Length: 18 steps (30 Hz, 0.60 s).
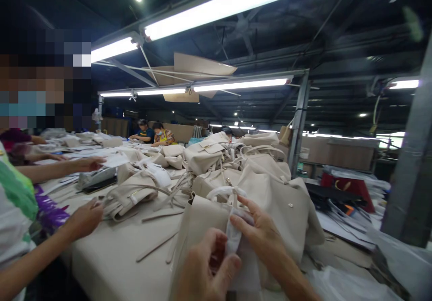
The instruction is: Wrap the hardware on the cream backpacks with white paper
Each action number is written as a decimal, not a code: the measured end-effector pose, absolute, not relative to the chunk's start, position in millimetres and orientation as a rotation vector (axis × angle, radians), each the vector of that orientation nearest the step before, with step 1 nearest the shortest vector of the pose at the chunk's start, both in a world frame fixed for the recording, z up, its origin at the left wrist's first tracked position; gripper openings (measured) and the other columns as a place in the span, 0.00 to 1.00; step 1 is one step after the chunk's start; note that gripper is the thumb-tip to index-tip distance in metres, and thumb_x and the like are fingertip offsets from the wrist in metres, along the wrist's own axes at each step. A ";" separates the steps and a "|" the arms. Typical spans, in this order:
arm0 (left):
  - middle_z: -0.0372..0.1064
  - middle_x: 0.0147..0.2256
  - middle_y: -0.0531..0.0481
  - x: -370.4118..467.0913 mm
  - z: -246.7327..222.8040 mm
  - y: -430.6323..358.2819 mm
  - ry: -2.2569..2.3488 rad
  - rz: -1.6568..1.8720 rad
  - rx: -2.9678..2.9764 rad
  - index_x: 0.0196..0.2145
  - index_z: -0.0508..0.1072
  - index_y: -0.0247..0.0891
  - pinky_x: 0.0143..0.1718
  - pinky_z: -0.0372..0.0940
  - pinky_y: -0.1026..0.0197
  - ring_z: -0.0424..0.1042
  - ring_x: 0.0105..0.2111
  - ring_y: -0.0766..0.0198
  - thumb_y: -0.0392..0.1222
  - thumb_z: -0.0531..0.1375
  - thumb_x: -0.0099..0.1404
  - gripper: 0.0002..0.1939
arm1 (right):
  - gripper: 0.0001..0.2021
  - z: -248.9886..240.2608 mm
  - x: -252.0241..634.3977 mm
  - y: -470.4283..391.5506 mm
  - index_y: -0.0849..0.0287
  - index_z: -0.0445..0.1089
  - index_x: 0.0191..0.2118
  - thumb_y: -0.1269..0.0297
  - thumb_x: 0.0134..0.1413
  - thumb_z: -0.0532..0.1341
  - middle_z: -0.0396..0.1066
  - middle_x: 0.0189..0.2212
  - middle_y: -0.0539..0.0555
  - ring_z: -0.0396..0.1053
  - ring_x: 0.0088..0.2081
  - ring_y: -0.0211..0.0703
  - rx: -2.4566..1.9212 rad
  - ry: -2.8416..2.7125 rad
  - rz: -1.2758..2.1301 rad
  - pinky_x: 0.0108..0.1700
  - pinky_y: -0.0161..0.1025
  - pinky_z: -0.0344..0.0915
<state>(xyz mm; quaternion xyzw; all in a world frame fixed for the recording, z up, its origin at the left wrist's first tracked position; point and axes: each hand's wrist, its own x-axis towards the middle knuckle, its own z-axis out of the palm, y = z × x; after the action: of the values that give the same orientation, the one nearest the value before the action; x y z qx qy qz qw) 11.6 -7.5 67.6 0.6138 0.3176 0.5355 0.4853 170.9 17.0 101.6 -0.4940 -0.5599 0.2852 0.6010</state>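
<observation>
A beige handbag [199, 220] stands upright at the table's near edge, right in front of me. Thin white wrapping [233, 238] covers part of its handle [222, 192] and hangs down over the bag's front. My right hand [265, 231] pinches the upper part of this wrapping between thumb and fingers, beside the handle. Lower down, my left hand [211, 265] is curled with its fingertips and thumb at the wrapping's left edge; its grip is partly hidden and slightly blurred.
Beige bags [270, 197] are heaped behind and right of mine. On the left, a co-worker's hand [86, 217] is by another beige bag [131, 197]. Loose straps [157, 246] lie on the covered table [111, 260]. Clear plastic [354, 285] and a metal post [408, 157] are right.
</observation>
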 end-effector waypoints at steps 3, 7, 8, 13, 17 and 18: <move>0.72 0.29 0.49 5.3 82.4 3.4 0.714 1.170 1.509 0.35 0.69 0.38 0.29 0.62 0.64 0.72 0.29 0.61 0.52 0.57 0.63 0.13 | 0.30 106.4 175.8 18.0 0.61 0.70 0.55 0.58 0.43 0.67 0.80 0.39 0.56 0.77 0.38 0.51 -1.103 -1.359 0.793 0.40 0.44 0.71; 0.66 0.20 0.55 19.3 92.2 28.2 0.786 1.029 1.637 0.27 0.69 0.38 0.20 0.59 0.67 0.66 0.19 0.66 0.42 0.61 0.56 0.06 | 0.30 109.3 180.9 17.9 0.64 0.70 0.56 0.59 0.45 0.67 0.80 0.38 0.54 0.75 0.38 0.50 -1.131 -1.424 0.675 0.44 0.44 0.69; 0.63 0.18 0.57 25.3 93.2 32.0 0.789 1.018 1.630 0.26 0.67 0.39 0.17 0.57 0.67 0.63 0.16 0.68 0.41 0.62 0.54 0.06 | 0.30 109.5 182.3 17.4 0.64 0.70 0.56 0.59 0.45 0.66 0.80 0.37 0.53 0.75 0.38 0.49 -1.150 -1.429 0.615 0.45 0.44 0.69; 0.59 0.14 0.59 47.2 101.1 31.9 0.739 0.980 1.519 0.22 0.68 0.39 0.13 0.54 0.68 0.57 0.12 0.70 0.39 0.61 0.49 0.04 | 0.31 107.2 190.6 4.5 0.63 0.71 0.56 0.50 0.47 0.65 0.78 0.32 0.52 0.74 0.36 0.48 -1.174 -1.348 0.526 0.43 0.42 0.69; 0.69 0.21 0.53 52.0 106.2 27.2 0.653 0.994 1.324 0.26 0.74 0.36 0.17 0.59 0.68 0.65 0.18 0.67 0.38 0.61 0.44 0.08 | 0.40 91.7 197.0 -13.7 0.62 0.67 0.59 0.37 0.45 0.63 0.79 0.40 0.58 0.76 0.38 0.53 -1.111 -1.138 0.802 0.39 0.44 0.71; 0.70 0.22 0.53 53.1 106.4 26.9 0.622 0.988 1.260 0.27 0.75 0.36 0.18 0.61 0.67 0.66 0.19 0.66 0.38 0.62 0.44 0.09 | 0.42 85.8 198.1 -17.2 0.61 0.66 0.59 0.38 0.43 0.65 0.78 0.42 0.59 0.76 0.40 0.54 -1.100 -1.110 0.833 0.40 0.44 0.71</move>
<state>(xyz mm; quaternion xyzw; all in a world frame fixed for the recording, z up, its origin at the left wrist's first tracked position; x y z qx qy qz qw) 53.1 26.9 106.4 0.5553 0.2744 0.4355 0.6533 198.1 -17.2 85.8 -0.4809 -0.4852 0.3640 0.6331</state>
